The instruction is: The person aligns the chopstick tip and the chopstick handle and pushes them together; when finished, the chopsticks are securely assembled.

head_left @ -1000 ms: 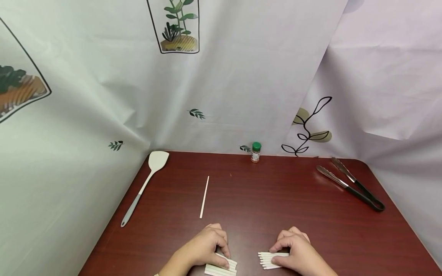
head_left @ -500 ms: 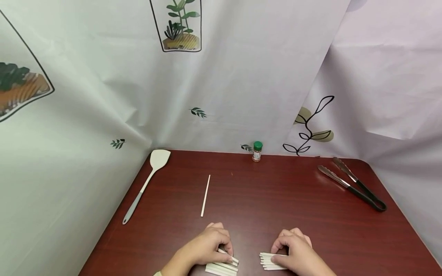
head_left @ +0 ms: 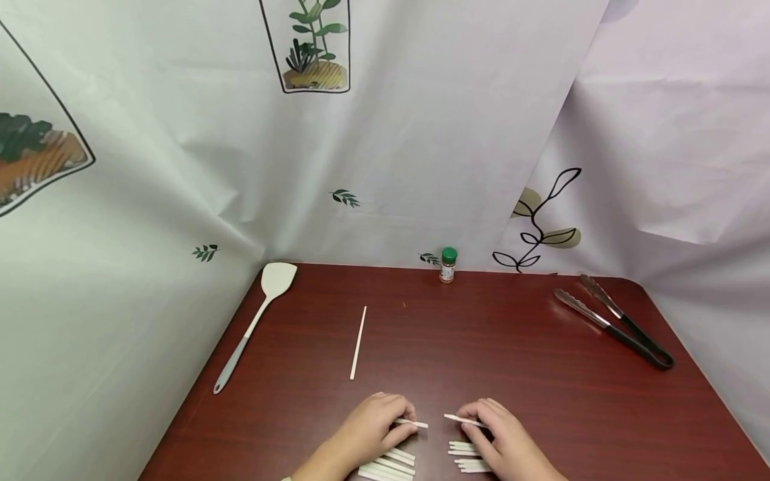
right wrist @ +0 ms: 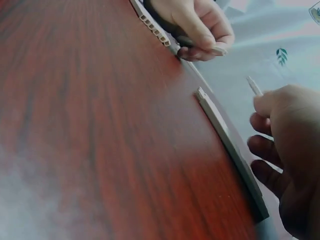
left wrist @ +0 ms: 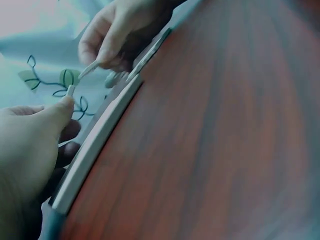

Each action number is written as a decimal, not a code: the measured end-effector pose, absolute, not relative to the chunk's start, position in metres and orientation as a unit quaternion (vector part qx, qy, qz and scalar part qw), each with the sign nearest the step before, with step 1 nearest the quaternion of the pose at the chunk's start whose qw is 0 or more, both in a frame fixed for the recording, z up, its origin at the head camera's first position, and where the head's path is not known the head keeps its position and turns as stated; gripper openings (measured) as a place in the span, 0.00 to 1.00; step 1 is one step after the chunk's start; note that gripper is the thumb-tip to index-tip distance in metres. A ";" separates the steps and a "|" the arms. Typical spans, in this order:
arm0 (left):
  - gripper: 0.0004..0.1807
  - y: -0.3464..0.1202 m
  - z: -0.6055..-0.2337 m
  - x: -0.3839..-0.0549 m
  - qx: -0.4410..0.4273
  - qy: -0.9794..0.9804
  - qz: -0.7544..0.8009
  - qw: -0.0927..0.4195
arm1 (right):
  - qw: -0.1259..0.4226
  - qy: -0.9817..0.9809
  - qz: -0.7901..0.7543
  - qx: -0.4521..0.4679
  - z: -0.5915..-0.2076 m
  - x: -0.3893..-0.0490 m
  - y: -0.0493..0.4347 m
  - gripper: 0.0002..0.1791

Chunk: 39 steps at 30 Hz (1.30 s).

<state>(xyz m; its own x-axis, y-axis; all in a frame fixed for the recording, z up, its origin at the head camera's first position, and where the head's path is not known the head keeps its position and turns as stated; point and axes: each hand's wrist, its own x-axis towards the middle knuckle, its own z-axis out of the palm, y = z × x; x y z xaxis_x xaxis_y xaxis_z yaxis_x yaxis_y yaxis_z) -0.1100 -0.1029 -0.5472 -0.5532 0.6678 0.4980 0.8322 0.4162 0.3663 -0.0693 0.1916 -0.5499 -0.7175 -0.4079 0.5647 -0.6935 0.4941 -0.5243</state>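
Pale wooden chopsticks lie in two flat groups near the front of the table (head_left: 421, 361): the left group (head_left: 394, 466), and the right group (head_left: 462, 449), with narrower ends. My left hand (head_left: 375, 427) pinches one chopstick (head_left: 423, 425) between thumb and fingers above the left group. Opposite, my right hand (head_left: 505, 437) pinches another chopstick (head_left: 452, 417), its thin end pointing left. A small gap separates the two facing ends. In the right wrist view the right hand's chopstick (right wrist: 252, 85) sticks out past the fingertips, its remainder hidden by the hand.
A single chopstick (head_left: 358, 344) lies farther back, left of centre. A white spatula (head_left: 255, 317) rests along the left edge. The small green-capped spice jar (head_left: 448, 265) stands at the back edge, and metal tongs (head_left: 613, 324) with black handles lie at the right.
Both hands have lifted off the groups, each with one chopstick pinched, and come closer together. A gap now shows in the right group. Spatula, jar and tongs stay put.
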 end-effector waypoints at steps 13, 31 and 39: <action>0.09 -0.095 -0.548 -0.105 -0.449 -0.819 -0.325 0.147 | 0.237 -0.824 0.346 0.382 -0.548 -0.073 0.186 0.23; 0.06 -0.090 -0.549 -0.104 -0.460 -0.810 -0.333 0.145 | 0.231 -0.817 0.340 0.404 -0.557 -0.075 0.183 0.15; 0.05 -0.088 -0.549 -0.107 -0.485 -0.788 -0.335 0.180 | 0.248 -0.799 0.352 0.420 -0.559 -0.077 0.183 0.11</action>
<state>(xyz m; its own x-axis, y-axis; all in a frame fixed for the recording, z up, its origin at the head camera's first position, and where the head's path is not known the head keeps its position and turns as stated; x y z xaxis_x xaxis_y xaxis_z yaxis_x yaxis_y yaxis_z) -0.1071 -0.0876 -0.5485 -0.4655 0.6434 0.6078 0.8841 0.3063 0.3529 -0.0775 0.1830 -0.5594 -0.5240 -0.4970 0.6917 -0.8459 0.3984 -0.3545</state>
